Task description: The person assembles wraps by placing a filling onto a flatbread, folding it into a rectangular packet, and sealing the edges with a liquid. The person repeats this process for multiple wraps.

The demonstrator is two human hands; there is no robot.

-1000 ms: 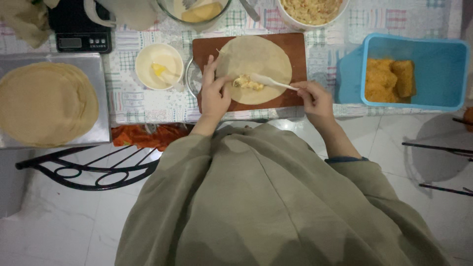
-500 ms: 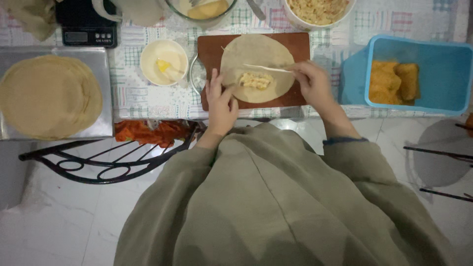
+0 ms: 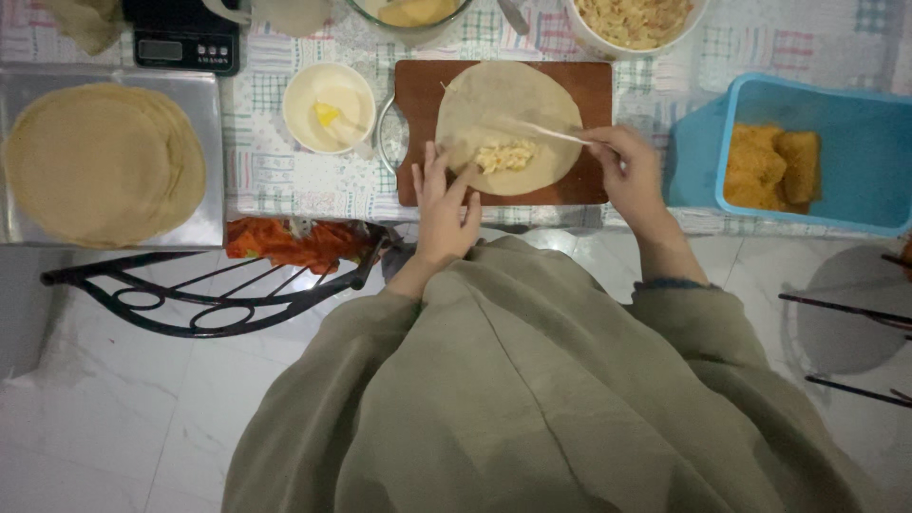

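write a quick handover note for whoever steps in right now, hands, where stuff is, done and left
Left hand: flat on the near edge of the wrapper, pinning it to the board.
Right hand: holds a thin utensil whose tip lies across the wrapper.
Filling: small mound on the wrapper's near half.
Stack of wrappers on the tray at far left; breaded pieces in the blue tub at right; filling bowl beyond the board.
Done: wrapper laid out, filling on it.
Left: wrapper not yet folded or rolled.
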